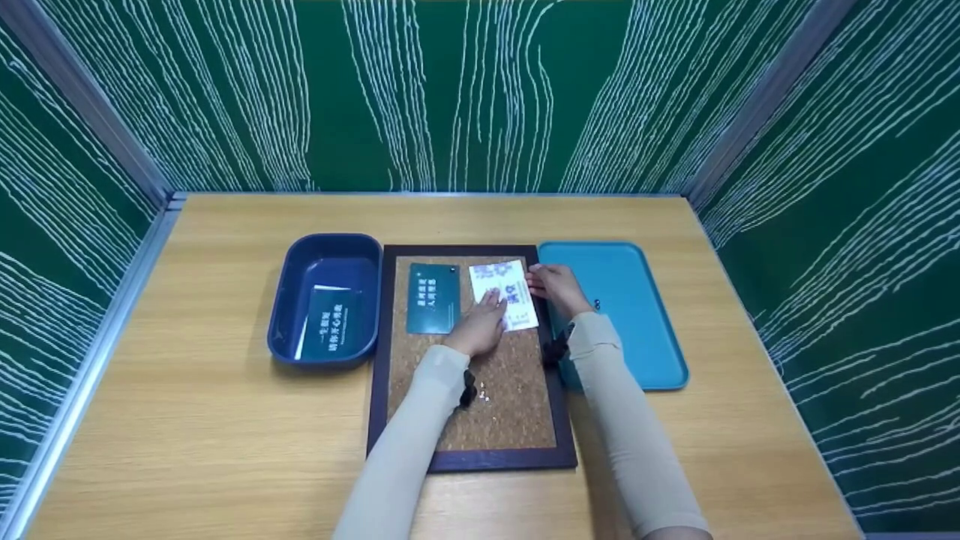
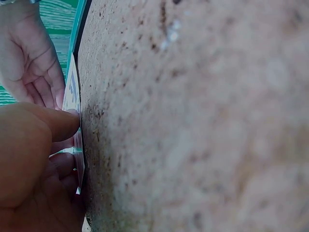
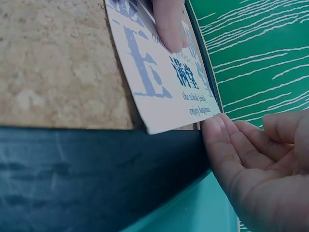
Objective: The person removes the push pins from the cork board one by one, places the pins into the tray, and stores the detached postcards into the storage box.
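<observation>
From where I stand, I see a person with pale sleeves using both hands at a wooden table (image 1: 225, 450). A white paper card with purple writing (image 1: 517, 292) lies a bit crooked on a brown cork board with a dark frame (image 1: 502, 427), high up on its right side. The left hand (image 1: 478, 330) rests on the card from above, its fingers close together and nearly straight, I think to stop it slipping. The right hand (image 1: 562, 289) is at the card's right edge, fingers loosely bent and tips near a corner, maybe to steady that side; I can't tell if they pinch anything. Beside it lies a dark green card (image 1: 433, 300) with a small dark dot (image 1: 453, 269) in one corner, perhaps a pin holding it. Little shiny bits (image 1: 482, 394) sit lower on the cork. A deep blue plastic tub (image 1: 279, 322) on the left holds another green card (image 1: 330, 330). On the right, a flat teal tray (image 1: 641, 337) holds tiny dark beads (image 1: 598, 304), likely so they don't roll off.
</observation>
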Demonstrator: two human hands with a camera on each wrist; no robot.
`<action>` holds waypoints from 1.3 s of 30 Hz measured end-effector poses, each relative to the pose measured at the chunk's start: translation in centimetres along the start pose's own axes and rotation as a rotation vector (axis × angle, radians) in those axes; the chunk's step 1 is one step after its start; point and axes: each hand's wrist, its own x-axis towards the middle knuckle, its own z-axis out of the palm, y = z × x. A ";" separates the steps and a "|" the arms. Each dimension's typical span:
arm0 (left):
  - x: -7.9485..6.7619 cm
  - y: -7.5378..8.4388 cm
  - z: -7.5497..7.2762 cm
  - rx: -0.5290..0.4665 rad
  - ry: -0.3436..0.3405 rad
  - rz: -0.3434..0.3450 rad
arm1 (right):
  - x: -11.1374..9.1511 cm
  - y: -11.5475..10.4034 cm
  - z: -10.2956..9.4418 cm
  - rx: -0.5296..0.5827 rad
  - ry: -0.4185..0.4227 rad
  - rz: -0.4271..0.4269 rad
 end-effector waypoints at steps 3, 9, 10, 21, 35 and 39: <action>0.0 0.0 0.0 0.005 0.006 0.008 | 0.1 0.0 0.1 -0.006 -0.001 0.004; -0.1 -0.1 -0.1 -0.021 -0.011 0.009 | 0.1 0.1 0.2 -0.010 -0.016 -0.004; -0.1 -0.1 -0.1 -0.022 -0.012 0.010 | 0.1 0.1 0.2 -0.010 -0.015 -0.003; -0.1 -0.1 -0.1 0.004 -0.017 0.010 | 0.2 0.1 0.5 -0.061 -0.014 0.000; 0.1 -0.2 0.1 -0.024 -0.034 0.003 | -0.4 0.6 0.6 -0.196 0.007 -0.043; 0.1 -0.3 0.1 -0.009 -0.023 0.015 | -0.4 0.8 0.7 -0.201 0.030 -0.058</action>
